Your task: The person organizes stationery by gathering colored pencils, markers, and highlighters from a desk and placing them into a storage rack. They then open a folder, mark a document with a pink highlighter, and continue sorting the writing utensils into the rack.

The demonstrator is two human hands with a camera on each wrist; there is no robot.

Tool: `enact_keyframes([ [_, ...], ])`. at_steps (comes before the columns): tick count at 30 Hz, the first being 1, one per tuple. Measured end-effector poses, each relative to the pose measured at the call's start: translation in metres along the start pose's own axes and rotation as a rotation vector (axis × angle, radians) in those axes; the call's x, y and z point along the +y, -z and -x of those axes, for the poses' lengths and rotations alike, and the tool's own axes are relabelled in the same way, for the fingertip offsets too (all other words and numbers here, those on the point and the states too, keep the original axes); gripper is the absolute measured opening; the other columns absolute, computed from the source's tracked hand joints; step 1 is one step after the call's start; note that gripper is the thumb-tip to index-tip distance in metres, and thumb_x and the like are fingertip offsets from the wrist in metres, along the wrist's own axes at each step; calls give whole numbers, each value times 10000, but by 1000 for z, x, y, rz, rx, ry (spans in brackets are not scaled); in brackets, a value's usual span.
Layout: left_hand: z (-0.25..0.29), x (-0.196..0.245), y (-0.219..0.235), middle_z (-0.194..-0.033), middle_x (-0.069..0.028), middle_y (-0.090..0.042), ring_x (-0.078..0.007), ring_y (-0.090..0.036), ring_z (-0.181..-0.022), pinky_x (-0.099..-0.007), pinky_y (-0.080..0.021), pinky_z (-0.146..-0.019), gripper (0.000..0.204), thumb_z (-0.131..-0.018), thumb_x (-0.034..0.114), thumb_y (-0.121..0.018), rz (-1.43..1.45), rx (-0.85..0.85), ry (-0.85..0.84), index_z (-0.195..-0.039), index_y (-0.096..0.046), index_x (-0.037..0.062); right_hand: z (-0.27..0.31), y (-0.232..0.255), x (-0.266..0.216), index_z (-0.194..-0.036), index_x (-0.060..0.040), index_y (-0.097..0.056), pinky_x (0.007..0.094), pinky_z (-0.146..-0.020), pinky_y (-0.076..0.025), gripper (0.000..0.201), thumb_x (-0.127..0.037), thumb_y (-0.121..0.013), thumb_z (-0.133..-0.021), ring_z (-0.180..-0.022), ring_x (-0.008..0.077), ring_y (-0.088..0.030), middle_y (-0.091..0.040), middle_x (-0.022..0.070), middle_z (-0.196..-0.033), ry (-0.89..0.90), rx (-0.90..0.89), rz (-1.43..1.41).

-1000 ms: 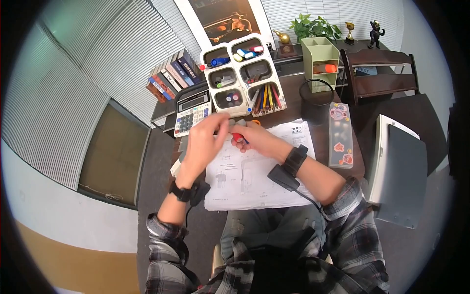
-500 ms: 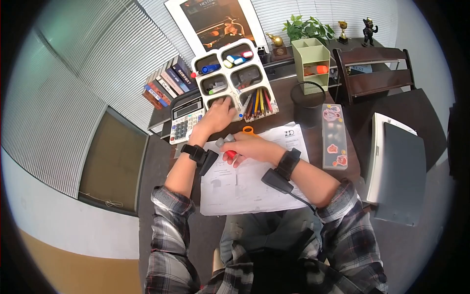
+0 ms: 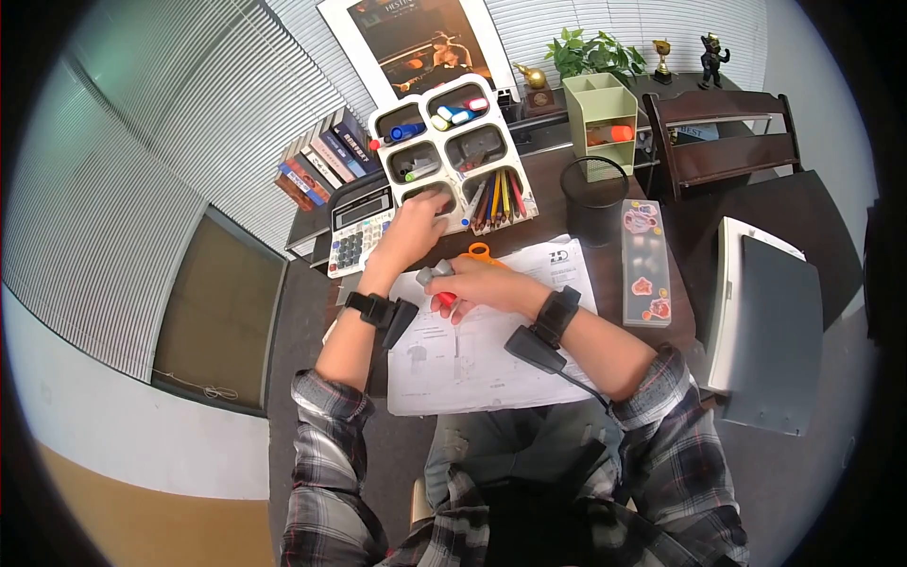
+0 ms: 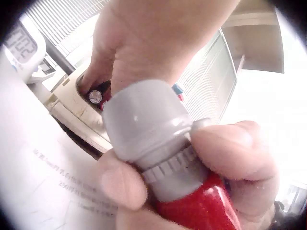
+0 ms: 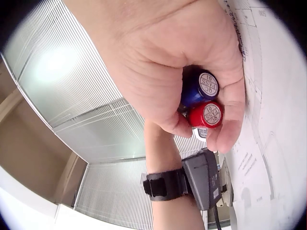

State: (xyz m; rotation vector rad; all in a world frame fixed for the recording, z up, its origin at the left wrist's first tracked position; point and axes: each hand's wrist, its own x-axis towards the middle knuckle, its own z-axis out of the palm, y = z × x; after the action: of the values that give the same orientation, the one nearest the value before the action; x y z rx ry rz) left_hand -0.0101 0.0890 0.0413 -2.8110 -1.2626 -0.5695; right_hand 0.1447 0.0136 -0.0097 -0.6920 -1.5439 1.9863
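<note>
In the head view, the left hand [image 3: 412, 232] reaches into the lower-left compartment of the white organizer [image 3: 454, 210]. A round pale end [image 4: 95, 97] and something red show beside its fingers in the left wrist view; the fingertips are partly hidden. Over the papers, the right hand [image 3: 493, 285] holds two stamp-like bottles with its fingers curled round them. Their ends are blue [image 5: 201, 90] and red [image 5: 206, 115] in the right wrist view. A grey cap [image 4: 145, 120] on a red body [image 4: 200, 210] points toward the left wrist camera.
Left of the organizer stand a calculator [image 3: 354, 241] and books [image 3: 326, 161]. Orange scissor handles [image 3: 480, 251] lie near the right hand. To the right are a black mesh holder [image 3: 597, 213] and a stickered case [image 3: 646, 265]; printed papers [image 3: 510, 378] lie in front.
The left hand left the right hand's side and went into the organizer's compartment; since then it has drawn back slightly. The right hand moved a little lower left, still gripping its things.
</note>
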Motion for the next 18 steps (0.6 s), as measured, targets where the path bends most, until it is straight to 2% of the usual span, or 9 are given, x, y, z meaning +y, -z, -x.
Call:
enact_keyframes([
  [5,19,18,15,-1106,-221,-647,-416,-625,-996,-436,-510,-850,326,-848,-43,-574,30,76,78,-1169,-613,-4,7,-5,-9,-978,66,-592,325,-694,-587,315,-240,-604,-908,-793,200,-660,-652,127,-889,-23,86,-29],
  [6,22,19,16,-1106,-221,-647,-416,-625,-996,-436,-510,-850,326,-848,-43,-574,30,78,80,-1169,-613,-4,8,-5,-9,-978,66,-592,325,-694,-587,315,-240,-604,-908,-793,200,-660,-652,127,-889,-24,85,-27],
  [8,26,20,17,-1093,-214,-650,-414,-625,-998,-445,-504,-850,339,-848,-48,-572,73,205,53,-1180,-605,13,9,-5,-8,-1017,74,-574,344,-706,-597,321,-227,-606,-912,-800,206,-663,-646,135,-902,-1,134,-97],
  [12,33,24,20,-1093,-208,-651,-413,-626,-993,-441,-500,-855,339,-850,-60,-560,88,227,67,-1176,-608,19,0,-3,0,-1080,76,-541,361,-716,-606,336,-207,-610,-912,-809,210,-666,-640,141,-922,-4,200,-158],
  [15,36,18,17,-1098,-205,-652,-373,-646,-972,-405,-528,-817,329,-861,-55,-564,120,269,75,-1178,-607,19,1,-1,0,-1129,69,-512,365,-730,-611,348,-185,-610,-911,-816,215,-669,-636,143,-939,5,201,-223],
  [17,43,8,12,-1080,-169,-679,-243,-677,-952,-353,-554,-761,303,-885,-38,-585,222,329,195,-1180,-613,30,2,-2,-4,-1124,55,-518,361,-742,-612,329,-190,-603,-921,-827,219,-672,-634,143,-953,26,185,-261],
  [18,47,7,13,-1080,-169,-679,-243,-677,-952,-353,-554,-761,303,-885,-38,-585,223,328,195,-1180,-613,30,2,-2,-4,-1124,55,-518,361,-742,-612,329,-190,-603,-921,-827,219,-672,-634,143,-953,26,186,-262],
])
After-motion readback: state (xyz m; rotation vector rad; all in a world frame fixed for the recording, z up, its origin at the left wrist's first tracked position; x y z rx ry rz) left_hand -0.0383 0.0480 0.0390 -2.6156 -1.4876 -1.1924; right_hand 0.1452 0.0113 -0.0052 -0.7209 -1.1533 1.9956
